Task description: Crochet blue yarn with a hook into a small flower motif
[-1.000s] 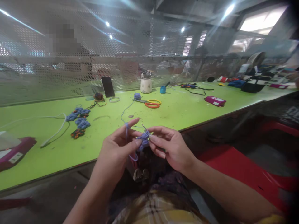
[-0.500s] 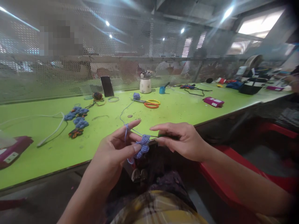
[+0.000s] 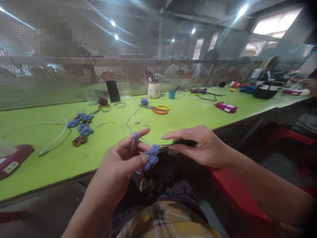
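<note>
My left hand (image 3: pixel 126 153) pinches a small blue-violet crochet piece (image 3: pixel 152 158) between thumb and fingers, over the table's front edge. Blue yarn (image 3: pixel 134 136) loops round its raised index finger and trails back to a small yarn ball (image 3: pixel 144 101). My right hand (image 3: pixel 198 145) is closed on a crochet hook (image 3: pixel 184 142) with a dark green handle. The hook's thin metal shaft points left and meets the top of the crochet piece; its tip is hidden in the yarn.
Orange-and-yellow-handled scissors (image 3: pixel 160 109) lie behind my hands on the green table (image 3: pixel 111 158). Finished-looking crochet flowers (image 3: pixel 84 129) and a white cable (image 3: pixel 55 140) are at left. A phone (image 3: pixel 113 91), a bottle (image 3: pixel 154 88) and a blue pot (image 3: pixel 171 95) stand farther back. A red stool (image 3: pixel 237 191) is at lower right.
My right hand has moved slightly right with the crochet hook, and more of the handle and shaft shows. My left hand and the crochet piece have hardly moved.
</note>
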Demonstrator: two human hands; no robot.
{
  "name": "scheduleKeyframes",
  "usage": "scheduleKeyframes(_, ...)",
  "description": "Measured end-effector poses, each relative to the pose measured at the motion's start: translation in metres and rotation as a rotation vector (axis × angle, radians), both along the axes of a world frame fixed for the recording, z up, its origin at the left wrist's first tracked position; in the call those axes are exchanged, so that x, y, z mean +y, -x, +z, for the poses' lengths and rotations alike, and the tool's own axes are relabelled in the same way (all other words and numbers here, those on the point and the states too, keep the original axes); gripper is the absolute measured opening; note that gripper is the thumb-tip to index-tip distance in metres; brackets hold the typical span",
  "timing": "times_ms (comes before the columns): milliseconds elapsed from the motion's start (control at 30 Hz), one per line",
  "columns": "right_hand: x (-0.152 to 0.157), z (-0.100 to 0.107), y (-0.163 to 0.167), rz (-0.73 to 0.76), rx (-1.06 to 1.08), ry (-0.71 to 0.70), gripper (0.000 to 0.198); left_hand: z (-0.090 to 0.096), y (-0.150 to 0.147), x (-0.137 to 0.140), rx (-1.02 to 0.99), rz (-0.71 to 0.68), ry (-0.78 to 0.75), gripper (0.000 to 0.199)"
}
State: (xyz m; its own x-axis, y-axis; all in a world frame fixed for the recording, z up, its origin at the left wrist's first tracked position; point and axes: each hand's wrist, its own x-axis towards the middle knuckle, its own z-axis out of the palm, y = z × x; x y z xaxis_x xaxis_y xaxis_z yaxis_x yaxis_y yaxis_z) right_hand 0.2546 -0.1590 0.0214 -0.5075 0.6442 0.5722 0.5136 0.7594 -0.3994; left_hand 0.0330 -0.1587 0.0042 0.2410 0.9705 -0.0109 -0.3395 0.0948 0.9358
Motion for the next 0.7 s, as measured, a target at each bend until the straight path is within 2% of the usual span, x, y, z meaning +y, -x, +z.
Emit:
scheduleKeyframes(133,0.002,-0.003,0.002,0.025,0.048,0.059,0.024,-0.004,0.002,0.004,-0.01,-0.041,-0.011,0.049)
scheduleKeyframes(200,0.003,-0.006,0.002,0.046,0.096,0.137,0.025,-0.006,0.003,0.006,-0.024,-0.063,-0.009,0.047)
scheduleKeyframes(333,0.008,-0.018,0.003,0.131,0.289,0.43,0.028,-0.008,0.003,0.007,-0.029,-0.108,0.017,0.044)
scheduleKeyframes(500,0.016,-0.041,0.008,0.344,0.595,0.865,0.03,-0.01,0.0,0.01,-0.027,-0.15,0.035,0.041)
scheduleKeyframes(600,0.017,-0.056,0.013,0.394,0.778,0.986,0.027,-0.012,-0.001,0.011,-0.033,-0.162,0.033,0.038)
scheduleKeyframes(700,0.015,-0.064,0.018,0.402,0.9,1.044,0.025,-0.014,-0.001,0.011,-0.007,-0.17,0.049,0.035)
